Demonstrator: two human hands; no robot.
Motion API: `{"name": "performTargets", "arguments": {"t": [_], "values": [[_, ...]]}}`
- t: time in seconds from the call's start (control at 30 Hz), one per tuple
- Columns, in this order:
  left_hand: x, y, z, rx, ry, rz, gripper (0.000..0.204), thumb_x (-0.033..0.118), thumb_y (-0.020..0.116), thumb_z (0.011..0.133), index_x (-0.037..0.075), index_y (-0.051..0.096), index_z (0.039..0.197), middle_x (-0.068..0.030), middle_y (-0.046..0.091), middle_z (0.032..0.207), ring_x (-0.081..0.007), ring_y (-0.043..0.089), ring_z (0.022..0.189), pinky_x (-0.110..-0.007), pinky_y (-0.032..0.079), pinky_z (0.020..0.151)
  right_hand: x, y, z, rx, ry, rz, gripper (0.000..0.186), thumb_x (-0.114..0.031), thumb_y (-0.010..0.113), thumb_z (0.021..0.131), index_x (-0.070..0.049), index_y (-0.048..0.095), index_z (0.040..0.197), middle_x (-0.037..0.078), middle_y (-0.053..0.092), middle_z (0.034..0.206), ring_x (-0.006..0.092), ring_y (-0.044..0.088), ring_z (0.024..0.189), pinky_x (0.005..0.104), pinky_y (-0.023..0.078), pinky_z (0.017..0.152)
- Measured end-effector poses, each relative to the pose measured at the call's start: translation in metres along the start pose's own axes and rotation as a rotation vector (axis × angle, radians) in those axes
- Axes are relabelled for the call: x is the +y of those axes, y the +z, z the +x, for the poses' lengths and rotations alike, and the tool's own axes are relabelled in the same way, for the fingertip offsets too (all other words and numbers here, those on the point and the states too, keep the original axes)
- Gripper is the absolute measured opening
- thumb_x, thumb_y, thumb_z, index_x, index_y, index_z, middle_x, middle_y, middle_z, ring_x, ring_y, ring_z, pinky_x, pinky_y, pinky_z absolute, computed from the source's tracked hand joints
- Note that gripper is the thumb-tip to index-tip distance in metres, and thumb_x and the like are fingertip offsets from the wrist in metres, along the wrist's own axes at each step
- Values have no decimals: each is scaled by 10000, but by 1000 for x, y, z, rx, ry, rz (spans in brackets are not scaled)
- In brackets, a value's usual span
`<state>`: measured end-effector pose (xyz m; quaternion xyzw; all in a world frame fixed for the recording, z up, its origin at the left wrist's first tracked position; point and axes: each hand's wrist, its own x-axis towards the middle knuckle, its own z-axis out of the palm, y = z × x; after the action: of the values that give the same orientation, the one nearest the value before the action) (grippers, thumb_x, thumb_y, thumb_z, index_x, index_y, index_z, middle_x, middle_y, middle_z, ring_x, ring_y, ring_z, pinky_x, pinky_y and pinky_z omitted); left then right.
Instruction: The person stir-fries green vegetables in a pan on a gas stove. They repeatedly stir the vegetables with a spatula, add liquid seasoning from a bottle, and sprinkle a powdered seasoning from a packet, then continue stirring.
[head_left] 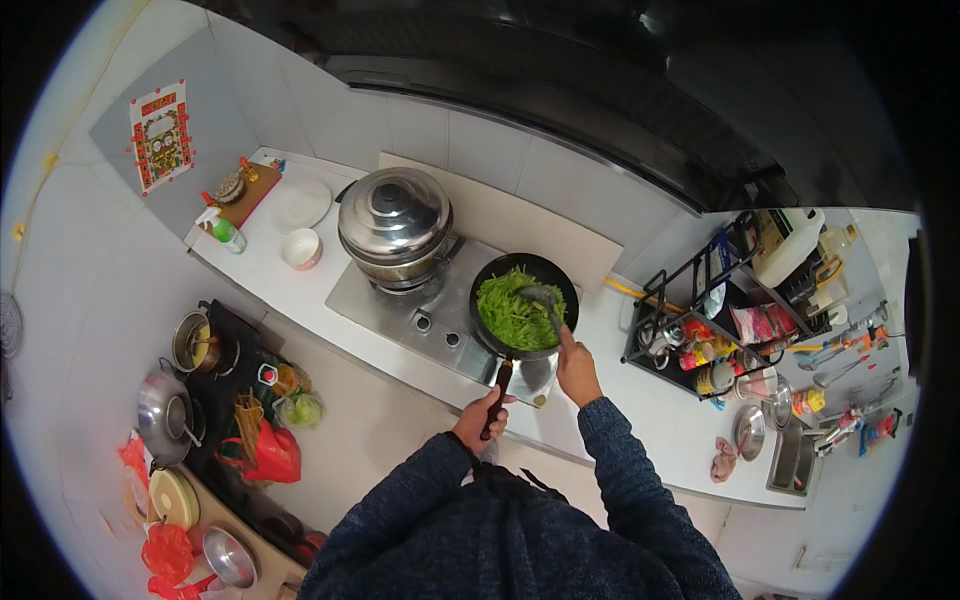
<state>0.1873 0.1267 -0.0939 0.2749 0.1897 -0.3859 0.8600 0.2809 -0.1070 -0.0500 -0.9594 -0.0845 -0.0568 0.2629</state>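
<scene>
A black frying pan (486, 337) full of chopped green vegetables (510, 300) rests on the right burner of the steel gas stove (385, 312). My left hand (482, 420) is closed around the pan's dark brown handle (503, 380), which points back toward me. In my right hand (577, 372) is a cooking spatula (553, 316), gripped near the pan's right rim. Its dark grey head lies among the greens, so its exact shape is partly hidden. On the left burner stands a lidded steel steamer pot (395, 220).
Left of the stove are a white bowl (301, 249), a plate (303, 205) and a spray bottle (222, 230). A black rack (690, 320) of seasonings stands right, before a small sink (793, 458). A dark range hood (600, 70) overhangs. More pots (168, 415) sit behind on the left.
</scene>
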Motion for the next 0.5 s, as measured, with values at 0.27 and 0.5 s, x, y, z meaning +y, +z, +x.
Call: {"name": "performTargets", "arguments": {"t": [0.27, 0.5], "values": [[-8, -3, -7, -2, 9, -33, 549, 541, 486, 1078, 36, 556, 1282, 18, 498, 759, -76, 419, 567, -236, 337, 501, 6, 57, 40, 14, 83, 167, 530, -69, 520, 1007, 69, 384, 1500, 359, 637, 924, 520, 631, 828, 557, 522, 759], [-6, -5, -8, 7, 9, -18, 535, 529, 471, 1088, 38, 568, 1277, 16, 496, 754, -76, 405, 544, -242, 328, 496, -28, -49, -22, -175, -151, 73, 508, -57, 551, 977, 18, 480, 1475, 330, 656, 902, 506, 640, 840, 553, 521, 777]]}}
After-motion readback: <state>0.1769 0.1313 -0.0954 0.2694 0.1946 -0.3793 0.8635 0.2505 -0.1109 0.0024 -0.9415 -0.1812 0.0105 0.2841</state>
